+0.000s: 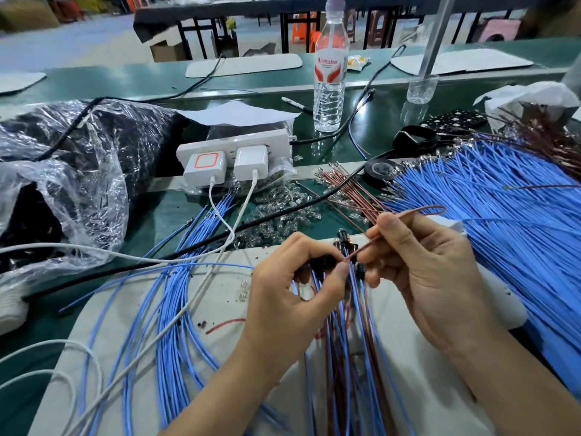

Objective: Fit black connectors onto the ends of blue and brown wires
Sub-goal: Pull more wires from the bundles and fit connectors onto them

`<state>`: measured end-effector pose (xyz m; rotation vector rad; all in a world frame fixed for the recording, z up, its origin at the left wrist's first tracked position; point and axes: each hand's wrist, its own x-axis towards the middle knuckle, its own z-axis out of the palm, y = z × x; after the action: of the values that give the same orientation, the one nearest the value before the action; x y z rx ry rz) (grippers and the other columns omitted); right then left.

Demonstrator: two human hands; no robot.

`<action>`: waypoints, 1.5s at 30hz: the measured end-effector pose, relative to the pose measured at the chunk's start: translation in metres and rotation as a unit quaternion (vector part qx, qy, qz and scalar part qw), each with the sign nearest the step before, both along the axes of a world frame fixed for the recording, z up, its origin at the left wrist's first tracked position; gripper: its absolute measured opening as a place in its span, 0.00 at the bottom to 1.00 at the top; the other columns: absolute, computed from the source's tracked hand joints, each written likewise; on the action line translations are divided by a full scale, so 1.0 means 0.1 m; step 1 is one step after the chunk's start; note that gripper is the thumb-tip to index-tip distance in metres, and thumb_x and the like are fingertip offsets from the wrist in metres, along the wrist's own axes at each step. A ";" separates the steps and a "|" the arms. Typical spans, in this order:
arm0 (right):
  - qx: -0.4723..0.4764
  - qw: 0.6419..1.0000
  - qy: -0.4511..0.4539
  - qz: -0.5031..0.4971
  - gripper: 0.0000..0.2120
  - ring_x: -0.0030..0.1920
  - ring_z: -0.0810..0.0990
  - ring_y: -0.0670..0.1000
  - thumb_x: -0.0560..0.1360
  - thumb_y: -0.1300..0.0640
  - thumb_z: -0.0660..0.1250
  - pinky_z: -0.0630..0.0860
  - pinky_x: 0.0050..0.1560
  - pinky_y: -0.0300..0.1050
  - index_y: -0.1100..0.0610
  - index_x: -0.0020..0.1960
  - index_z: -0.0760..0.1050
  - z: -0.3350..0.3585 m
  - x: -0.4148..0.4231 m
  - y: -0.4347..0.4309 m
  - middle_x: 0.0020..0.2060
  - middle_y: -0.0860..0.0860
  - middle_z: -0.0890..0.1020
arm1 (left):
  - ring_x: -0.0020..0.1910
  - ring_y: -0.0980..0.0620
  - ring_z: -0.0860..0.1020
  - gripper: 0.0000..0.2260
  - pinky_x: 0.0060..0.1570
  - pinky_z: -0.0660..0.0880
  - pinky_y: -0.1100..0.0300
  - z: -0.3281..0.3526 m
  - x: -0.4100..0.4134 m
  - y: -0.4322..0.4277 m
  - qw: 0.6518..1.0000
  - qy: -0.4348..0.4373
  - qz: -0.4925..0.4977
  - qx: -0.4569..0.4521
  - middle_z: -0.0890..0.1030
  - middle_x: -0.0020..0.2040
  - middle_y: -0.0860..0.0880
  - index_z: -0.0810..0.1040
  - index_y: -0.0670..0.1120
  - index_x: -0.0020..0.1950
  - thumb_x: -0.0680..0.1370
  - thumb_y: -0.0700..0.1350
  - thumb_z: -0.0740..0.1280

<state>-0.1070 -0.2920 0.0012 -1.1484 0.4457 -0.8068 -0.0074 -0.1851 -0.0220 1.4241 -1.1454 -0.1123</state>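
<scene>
Black connector (pixel 323 262) is my job here, pinched in the curled fingers (pixel 341 272) of my left hand (pixel 283 297) with its open end turned toward 3 o'clock, so a wire can go straight in. From the far left: a crumpled plastic bag (pixel 72 184) lies at 9 o'clock from the connector, its dark contents too blurred to name. Nearer, at 7 to 8 o'clock, loose blue wires (pixel 169 309) fan across the white pad (pixel 226 341) on the tabletop (pixel 151 215), within easy reach, I judge, for later picks. At 11 o'clock a power strip (pixel 232 149) feeds white charger cables (pixel 201 297) that trail over those wires. Right at the connector's mouth sits the tip of a brown wire (pixel 361 249); whether it has entered I cannot tell. My right hand (pixel 434 278) pinches that wire between the thumb and curled fingers (pixel 382 256) close to its tip, which should stop it buckling as I push; the rest loops away toward 2 o'clock. Under both hands, at 6 o'clock, finished leads (pixel 349 338) lie bundled together. At 1 o'clock spare brown wires (pixel 345 190) wait, and farther right, at 3 o'clock, the blue wire stock (pixel 509 221) fans out.
</scene>
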 end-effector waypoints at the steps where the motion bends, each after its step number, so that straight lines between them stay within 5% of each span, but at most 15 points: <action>1: -0.006 1.000 0.004 -0.002 0.11 0.20 0.76 0.51 0.61 0.48 0.71 0.73 0.23 0.37 0.56 0.32 0.81 0.00 0.00 0.00 0.25 0.57 0.81 | 0.34 0.55 0.71 0.02 0.37 0.68 0.63 0.00 0.00 0.00 1.000 0.002 0.002 0.003 0.75 0.35 0.55 0.76 0.50 0.41 0.73 0.46 0.66; 9: -0.129 0.991 0.001 0.035 0.05 0.26 0.81 0.52 0.67 0.55 0.70 0.79 0.32 0.39 0.57 0.38 0.79 -0.05 0.00 0.08 0.31 0.57 0.84 | 0.29 0.58 0.65 0.08 0.31 0.62 0.65 -0.03 0.04 -0.02 0.995 0.091 0.031 0.036 0.68 0.27 0.55 0.70 0.46 0.32 0.67 0.48 0.64; 13: -0.186 0.982 0.000 0.016 0.05 0.30 0.83 0.50 0.68 0.59 0.68 0.79 0.36 0.37 0.58 0.43 0.77 -0.06 0.01 0.12 0.34 0.53 0.85 | 0.27 0.60 0.66 0.07 0.30 0.63 0.69 -0.02 0.06 -0.03 0.990 0.129 0.041 0.036 0.70 0.27 0.54 0.74 0.42 0.34 0.71 0.42 0.67; 15: -0.176 0.984 -0.004 -0.025 0.05 0.29 0.82 0.50 0.69 0.59 0.67 0.79 0.36 0.38 0.59 0.43 0.77 -0.04 0.00 0.09 0.33 0.53 0.85 | 0.31 0.61 0.70 0.02 0.34 0.66 0.70 0.01 0.06 -0.01 0.994 0.095 0.026 0.042 0.75 0.32 0.54 0.80 0.46 0.39 0.72 0.43 0.68; 19: -0.117 0.991 -0.033 -0.058 0.04 0.28 0.81 0.52 0.69 0.60 0.67 0.79 0.34 0.39 0.60 0.43 0.77 0.01 -0.03 0.00 0.33 0.56 0.84 | 0.39 0.58 0.70 0.19 0.42 0.67 0.65 0.06 0.06 0.01 0.995 0.080 -0.030 0.056 0.72 0.43 0.54 0.78 0.53 0.62 0.71 0.50 0.61; 26: -0.161 0.985 -0.041 -0.036 0.06 0.23 0.77 0.54 0.69 0.55 0.69 0.76 0.28 0.40 0.58 0.40 0.79 0.01 -0.05 0.05 0.31 0.56 0.83 | 0.41 0.57 0.70 0.18 0.43 0.66 0.67 -0.03 0.06 -0.01 0.999 0.007 -0.021 0.029 0.68 0.45 0.56 0.70 0.50 0.69 0.80 0.42 0.59; 34: -0.263 0.958 -0.047 -0.103 0.02 0.24 0.77 0.50 0.73 0.58 0.66 0.75 0.31 0.35 0.56 0.43 0.75 0.03 -0.08 0.10 0.32 0.52 0.82 | 0.50 0.53 0.78 0.11 0.51 0.74 0.59 -0.10 0.07 -0.04 0.999 0.024 -0.024 0.000 0.78 0.48 0.53 0.74 0.50 0.55 0.78 0.36 0.62; 39: -0.314 0.944 -0.016 -0.101 0.03 0.27 0.79 0.47 0.76 0.57 0.68 0.74 0.33 0.31 0.52 0.43 0.75 -0.04 -0.07 0.11 0.34 0.48 0.83 | 0.51 0.54 0.78 0.12 0.52 0.73 0.65 -0.10 0.08 -0.05 1.000 0.015 -0.018 0.001 0.79 0.49 0.53 0.74 0.51 0.55 0.77 0.35 0.62; 45: -0.362 0.925 -0.002 -0.113 0.02 0.29 0.80 0.47 0.76 0.56 0.66 0.75 0.34 0.34 0.50 0.45 0.75 -0.07 -0.08 0.09 0.34 0.48 0.82 | 0.51 0.53 0.77 0.13 0.49 0.73 0.59 -0.09 0.09 -0.05 1.000 -0.005 -0.004 0.003 0.78 0.50 0.55 0.75 0.53 0.55 0.77 0.36 0.63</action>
<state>-0.1154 -0.2828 -0.0057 -1.7991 0.2770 -1.2298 0.0021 -0.1897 -0.0314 1.4269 -1.1597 -0.1145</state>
